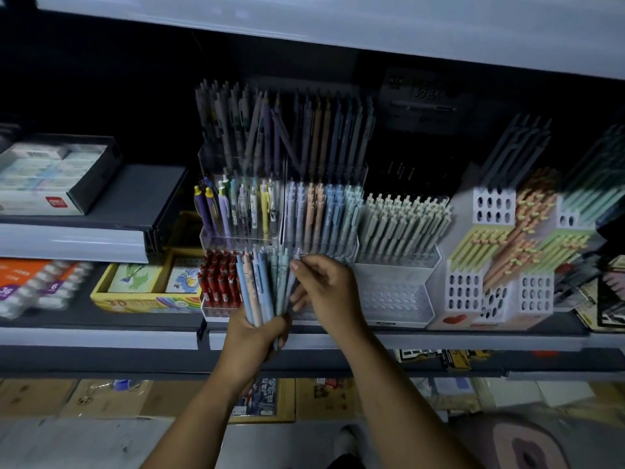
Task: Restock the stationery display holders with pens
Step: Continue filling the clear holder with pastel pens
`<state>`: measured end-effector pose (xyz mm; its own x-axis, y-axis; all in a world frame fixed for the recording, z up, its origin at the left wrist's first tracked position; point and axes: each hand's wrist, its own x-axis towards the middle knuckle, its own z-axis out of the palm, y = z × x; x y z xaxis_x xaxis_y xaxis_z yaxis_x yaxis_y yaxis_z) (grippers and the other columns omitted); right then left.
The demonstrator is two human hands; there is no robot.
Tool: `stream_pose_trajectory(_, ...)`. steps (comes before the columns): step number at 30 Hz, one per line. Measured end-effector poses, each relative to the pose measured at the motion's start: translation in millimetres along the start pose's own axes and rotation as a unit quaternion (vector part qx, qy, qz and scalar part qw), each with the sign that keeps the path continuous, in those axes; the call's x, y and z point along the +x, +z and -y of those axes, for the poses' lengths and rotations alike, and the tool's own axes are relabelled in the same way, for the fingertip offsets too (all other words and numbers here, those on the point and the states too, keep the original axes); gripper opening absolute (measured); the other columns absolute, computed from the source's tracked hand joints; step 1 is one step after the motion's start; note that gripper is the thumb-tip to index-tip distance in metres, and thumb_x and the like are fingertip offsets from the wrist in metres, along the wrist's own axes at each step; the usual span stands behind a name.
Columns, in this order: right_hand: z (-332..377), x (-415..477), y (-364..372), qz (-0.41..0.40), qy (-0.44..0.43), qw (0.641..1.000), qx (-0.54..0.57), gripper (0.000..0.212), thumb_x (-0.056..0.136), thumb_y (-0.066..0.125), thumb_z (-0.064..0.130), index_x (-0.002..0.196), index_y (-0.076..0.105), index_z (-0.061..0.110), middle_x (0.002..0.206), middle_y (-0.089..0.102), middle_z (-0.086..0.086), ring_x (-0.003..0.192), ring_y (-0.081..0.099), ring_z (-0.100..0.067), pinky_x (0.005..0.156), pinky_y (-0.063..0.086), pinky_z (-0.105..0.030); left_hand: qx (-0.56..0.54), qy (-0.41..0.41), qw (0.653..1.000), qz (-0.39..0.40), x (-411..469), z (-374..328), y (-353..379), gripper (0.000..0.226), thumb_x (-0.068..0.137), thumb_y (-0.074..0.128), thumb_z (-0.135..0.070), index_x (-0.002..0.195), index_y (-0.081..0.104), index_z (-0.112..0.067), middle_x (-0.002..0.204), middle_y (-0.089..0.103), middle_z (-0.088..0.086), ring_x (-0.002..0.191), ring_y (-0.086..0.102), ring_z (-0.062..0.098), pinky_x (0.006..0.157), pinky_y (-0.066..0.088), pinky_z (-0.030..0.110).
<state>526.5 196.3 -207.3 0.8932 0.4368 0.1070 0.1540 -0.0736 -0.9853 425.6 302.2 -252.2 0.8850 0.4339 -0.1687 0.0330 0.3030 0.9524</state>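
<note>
Right now both hands work in front of a shelf (439,340) packed with stationery. The left hand (255,336) grips a fanned bundle of pastel pens (258,289), blue, peach and pale green, its fingers (282,328) curled tight round the lower ends so that the clicker ends spread upward. The right hand (333,292) is just beside the bundle, and its thumb and forefinger pinch the top of one lilac-grey pen (297,253) at the bundle's right edge; the other fingers are loosely bent below.

The bundle stands directly before a clear tiered holder (243,236). Its middle tier carries pastel pens (321,211) sorted by colour, with mixed printed pens to their left, and its back tier carries darker pens in shadow. Red pens (220,282) fill a lower front compartment, just left of the bundle. I cannot tell what is in the compartment behind the right hand.

To the right stands a white perforated holder (395,296) with a row of cream pens (402,221) in its rear part. A yellow box (145,304) lies on the shelf to the left.
</note>
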Motion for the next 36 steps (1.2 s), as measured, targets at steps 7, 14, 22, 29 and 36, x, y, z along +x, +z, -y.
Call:
stream_pose_trajectory(7,0.4,-2.1,3.2,0.032,0.078,0.996,-0.004,0.012,0.098,0.066,0.009,0.089,0.068,0.001,0.072,0.071,-0.016,0.058,0.07,-0.027,0.06,0.063,-0.04,0.0,-0.012,0.999,-0.048,-1.5,4.2,-11.5,0.016,0.073,0.073,-0.015,0.08,0.062,-0.005,0.057,0.052,0.019,0.051,0.042,0.021,0.05,0.031,0.027)
stream_pose_trajectory(14,-2.0,0.7,5.1,-0.09,0.06,0.993,0.049,0.013,0.099,0.064,0.011,0.094,0.068,-0.001,0.072,0.072,-0.014,0.059,0.071,-0.029,0.058,0.062,-0.038,-0.012,-0.026,0.997,-0.078,1.1,3.8,-24.6,0.026,0.067,0.08,-0.019,0.079,0.061,-0.006,0.057,0.053,0.017,0.048,0.043,0.021,0.047,0.034,0.025)
stream_pose_trajectory(22,-30.0,7.4,-0.4,-0.192,-0.026,0.979,-0.061,0.012,0.099,0.066,0.012,0.089,0.062,0.006,0.076,0.073,-0.005,0.063,0.074,-0.011,0.058,0.06,-0.025,-0.055,-0.036,0.996,-0.066,-4.5,6.6,-39.0,0.037,0.06,0.079,-0.024,0.088,0.065,-0.005,0.063,0.05,0.018,0.05,0.042,0.021,0.047,0.034,0.022)
stream_pose_trajectory(29,-55.5,12.0,11.4,-0.187,-0.102,0.956,-0.202,0.021,0.097,0.069,0.014,0.078,0.06,0.013,0.069,0.067,0.003,0.062,0.068,-0.01,0.057,0.058,-0.039,-0.047,-0.028,0.996,-0.076,-7.3,6.4,-44.2,0.027,0.071,0.073,-0.012,0.093,0.063,0.002,0.059,0.05,0.017,0.049,0.042,0.022,0.046,0.034,0.023)
stream_pose_trajectory(36,-61.3,22.1,14.1,-0.17,-0.132,0.938,-0.273,0.025,0.095,0.069,0.01,0.073,0.057,0.008,0.063,0.062,-0.002,0.055,0.059,-0.015,0.051,0.052,-0.035,-0.036,-0.029,0.996,-0.076,-8.4,6.1,-44.8,0.018,0.072,0.072,-0.01,0.083,0.061,-0.001,0.059,0.051,0.018,0.049,0.043,0.021,0.046,0.034,0.023)
